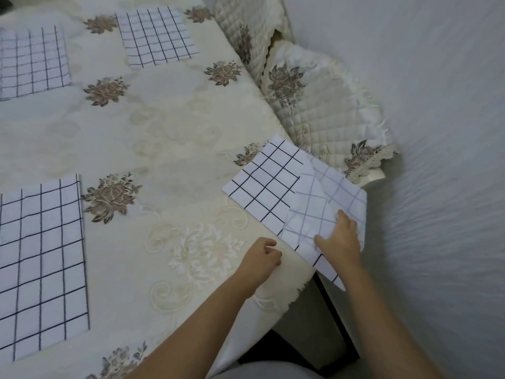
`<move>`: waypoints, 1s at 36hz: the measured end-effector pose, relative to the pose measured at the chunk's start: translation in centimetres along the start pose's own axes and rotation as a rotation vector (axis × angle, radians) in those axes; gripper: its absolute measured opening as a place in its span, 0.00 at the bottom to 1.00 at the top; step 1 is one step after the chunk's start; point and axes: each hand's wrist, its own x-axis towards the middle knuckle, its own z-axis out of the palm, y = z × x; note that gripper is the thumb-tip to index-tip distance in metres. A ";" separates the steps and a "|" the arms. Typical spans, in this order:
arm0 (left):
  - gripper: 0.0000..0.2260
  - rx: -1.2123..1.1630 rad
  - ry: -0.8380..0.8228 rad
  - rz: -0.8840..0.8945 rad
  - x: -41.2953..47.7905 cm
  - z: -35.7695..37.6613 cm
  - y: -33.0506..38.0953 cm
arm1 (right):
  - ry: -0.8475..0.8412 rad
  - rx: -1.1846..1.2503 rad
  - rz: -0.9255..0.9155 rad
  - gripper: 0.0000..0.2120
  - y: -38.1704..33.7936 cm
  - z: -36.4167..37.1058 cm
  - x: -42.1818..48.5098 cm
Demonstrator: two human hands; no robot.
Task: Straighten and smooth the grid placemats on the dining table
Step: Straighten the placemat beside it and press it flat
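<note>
Lying askew over the table corner at lower right, the folded placemat [269,184] sits under the right hand's [340,236] spread, pressing fingers, while the left hand [262,259], loosely curled and empty, rests just beside its near edge.

4 grid placemats on floral tablecloth [153,138]. Folded placemat [276,187] at 4 o'clock overhangs table edge; right hand [340,236] pressed flat on its fold. Left hand [261,259] curled beside, on cloth.

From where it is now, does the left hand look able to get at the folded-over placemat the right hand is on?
Probably yes. The left hand rests loosely curled on the tablecloth just beside the folded placemat, with only bare cloth between them. The right hand covers just its near corner.
</note>
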 end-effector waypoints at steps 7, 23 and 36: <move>0.16 -0.137 -0.004 -0.085 -0.6 -1.2 -0.7 | -0.197 0.275 -0.002 0.16 -2.4 0.6 -1.3; 0.14 -0.430 0.138 -0.176 -4.7 -11.0 -6.6 | -0.412 0.741 -0.113 0.21 -14.3 7.1 -9.7; 0.19 -0.879 0.157 -0.093 -9.9 -15.8 -9.4 | -0.634 0.901 -0.218 0.21 -21.4 11.6 -16.5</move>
